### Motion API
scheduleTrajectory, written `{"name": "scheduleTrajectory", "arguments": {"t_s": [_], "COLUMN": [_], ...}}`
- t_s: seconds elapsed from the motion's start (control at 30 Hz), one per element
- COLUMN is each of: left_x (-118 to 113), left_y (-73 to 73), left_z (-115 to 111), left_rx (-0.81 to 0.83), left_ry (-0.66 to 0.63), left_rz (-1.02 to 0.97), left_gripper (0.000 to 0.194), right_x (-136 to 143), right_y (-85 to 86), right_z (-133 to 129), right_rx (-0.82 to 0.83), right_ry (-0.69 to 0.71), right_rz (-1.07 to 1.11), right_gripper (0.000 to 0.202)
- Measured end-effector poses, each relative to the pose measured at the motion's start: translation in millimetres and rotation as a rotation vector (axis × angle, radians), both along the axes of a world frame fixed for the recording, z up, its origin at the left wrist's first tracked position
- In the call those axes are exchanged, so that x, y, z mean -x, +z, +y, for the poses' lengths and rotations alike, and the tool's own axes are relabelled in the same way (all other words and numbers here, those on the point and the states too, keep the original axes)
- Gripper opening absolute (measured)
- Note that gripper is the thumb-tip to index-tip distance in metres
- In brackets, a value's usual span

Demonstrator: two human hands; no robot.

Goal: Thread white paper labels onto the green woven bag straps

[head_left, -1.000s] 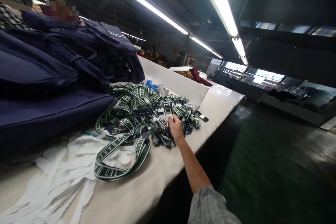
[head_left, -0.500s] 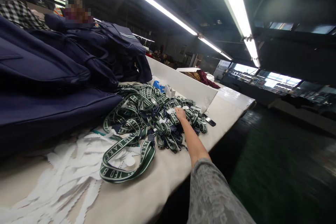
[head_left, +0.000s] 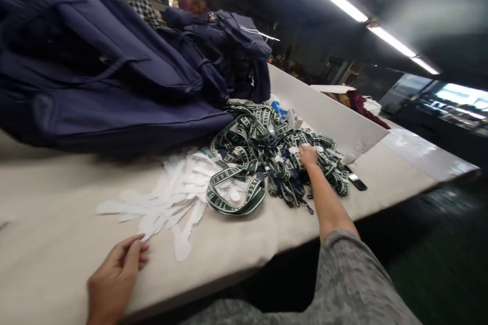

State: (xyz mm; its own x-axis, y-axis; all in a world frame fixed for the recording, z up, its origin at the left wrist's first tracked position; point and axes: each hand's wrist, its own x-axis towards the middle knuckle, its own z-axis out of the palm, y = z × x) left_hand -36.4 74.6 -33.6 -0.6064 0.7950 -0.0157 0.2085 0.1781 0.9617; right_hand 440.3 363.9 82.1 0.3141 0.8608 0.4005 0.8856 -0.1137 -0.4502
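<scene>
The left hand (head_left: 116, 277) is at the lower left of the frame, its fingers loosely bent and partly open, with nothing seen in it. Its fingertips are right by the white strips (head_left: 163, 205), which lie in a loose, fanned heap left of centre on the pale tabletop (head_left: 61, 203); whether they touch cannot be told.

The right hand (head_left: 308, 155), right of centre, is curled over the pile of green lettered straps (head_left: 282, 162). White pieces (head_left: 294, 150) show on both sides of its fingers, but the fingertips are hidden, so what they grip, if anything, cannot be told.

One looped strap (head_left: 232, 208) lies at the near left edge of the pile, beside the strips. A phone (head_left: 357, 181) lies just right of the pile. Navy bags (head_left: 133, 111) are heaped across the upper left, and a white board (head_left: 324, 111) stands behind the straps.
</scene>
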Motion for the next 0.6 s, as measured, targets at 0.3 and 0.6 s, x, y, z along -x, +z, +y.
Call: {"name": "scheduleTrajectory", "arguments": {"t_s": [0.3,0.6], "left_x": [5,9], "left_y": [-4.5,-8.9], "left_z": [-5,-6], "left_rx": [0.028,0.052], "left_ry": [-0.014,-0.065], "left_rz": [-0.045,-0.002], "left_gripper": [0.041,0.042], "right_x": [148,219], "right_y": [-17.9,-104.5], "right_z": [-90,-176], "right_rx": [-0.048,0.108], "right_ry": [0.596,0.755], "right_rz": [0.148,0.307], "right_gripper": [0.028,0.026]}}
